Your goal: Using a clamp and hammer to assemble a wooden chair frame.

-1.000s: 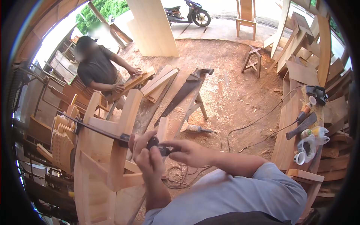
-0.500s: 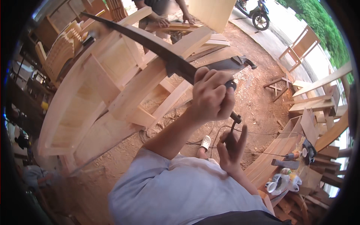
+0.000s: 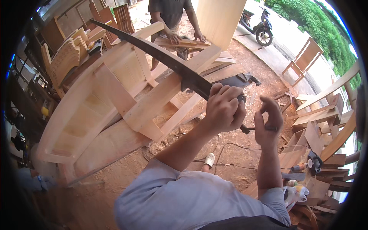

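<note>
A long dark bar clamp (image 3: 153,49) stretches diagonally over the pale wooden frame (image 3: 153,97). My left hand (image 3: 226,107) is closed round its near end, beside the screw head. The clamp's small jaw (image 3: 187,83) sits close to a thick board of the frame; whether they touch I cannot tell. My right hand (image 3: 270,122) is curled, thumb apart, around the end of the crank handle (image 3: 251,128); part of its dark grip shows in the palm. Beyond my left hand lies another dark tool (image 3: 234,80) with a black end piece.
A co-worker's hands (image 3: 174,37) rest on wood pieces across the frame. Carved slats (image 3: 71,53) are piled far left. A cable (image 3: 230,144) runs over the dusty floor. Wood offcuts, a power tool (image 3: 314,161) and a plastic bag (image 3: 293,193) lie on the right. A motorbike (image 3: 262,28) stands far right.
My right hand has swung up and to the right with the crank handle, from below the screw end to beside it. The view has shifted, and the left hand keeps its hold.
</note>
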The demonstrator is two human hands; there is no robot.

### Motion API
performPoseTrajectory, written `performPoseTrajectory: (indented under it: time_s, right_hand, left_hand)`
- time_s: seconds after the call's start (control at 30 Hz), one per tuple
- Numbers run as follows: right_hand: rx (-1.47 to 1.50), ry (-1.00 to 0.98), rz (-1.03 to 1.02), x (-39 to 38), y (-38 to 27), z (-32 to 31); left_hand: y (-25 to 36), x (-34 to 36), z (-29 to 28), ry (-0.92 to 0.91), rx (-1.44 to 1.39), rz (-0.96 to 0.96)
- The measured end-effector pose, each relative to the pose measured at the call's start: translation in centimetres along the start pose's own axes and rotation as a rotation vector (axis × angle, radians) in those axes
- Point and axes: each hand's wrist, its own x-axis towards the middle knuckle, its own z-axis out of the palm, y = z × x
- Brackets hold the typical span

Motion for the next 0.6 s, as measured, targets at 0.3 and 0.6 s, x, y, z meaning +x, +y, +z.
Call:
performPoseTrajectory:
  time_s: [0.3, 0.6]
  right_hand:
    - [1.074, 0.117, 1.044, -3.7, 3.0, 2.5]
    - [-0.509, -0.930, -0.343, 4.6, -1.0, -5.4]
  left_hand:
    - [0.3, -0.2, -0.1, -0.022, -0.024, -0.023]
    - [0.0, 0.2, 0.3, 0.052, -0.039, 0.082]
